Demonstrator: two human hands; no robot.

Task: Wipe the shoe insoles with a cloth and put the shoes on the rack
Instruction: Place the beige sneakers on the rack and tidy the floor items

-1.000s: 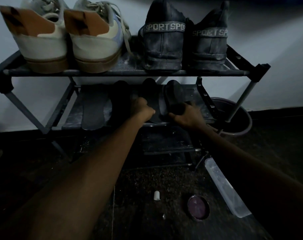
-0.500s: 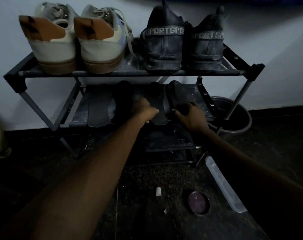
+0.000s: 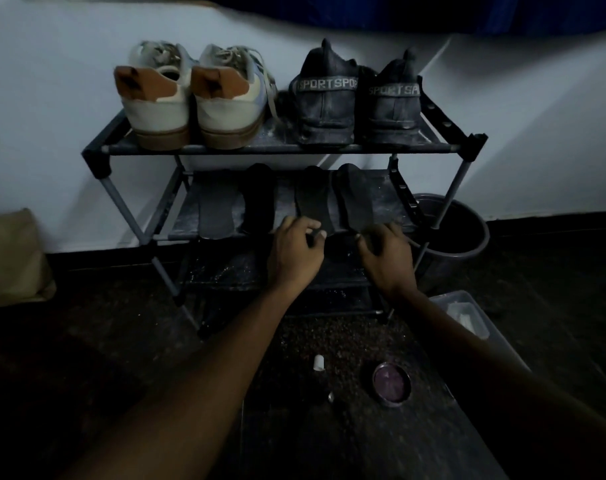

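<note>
- On the rack's (image 3: 281, 149) middle shelf, the left hand (image 3: 294, 251) pinches the near end of the third insole (image 3: 312, 202). The right hand (image 3: 388, 254) curls at the rightmost insole's (image 3: 355, 202) near end, its grip too dark to tell.
- The two insoles lie close together, so pulling one may drag the other off the edge.
- No cloth shows, so wiping may get skipped.
- A dropped insole could land on the gritty floor (image 3: 346, 341), near the open tin (image 3: 391, 384) or the bucket (image 3: 468, 237).
- The light sneakers (image 3: 190, 109) and black shoes (image 3: 357, 109) stand above; a bumped rack could tip them.
</note>
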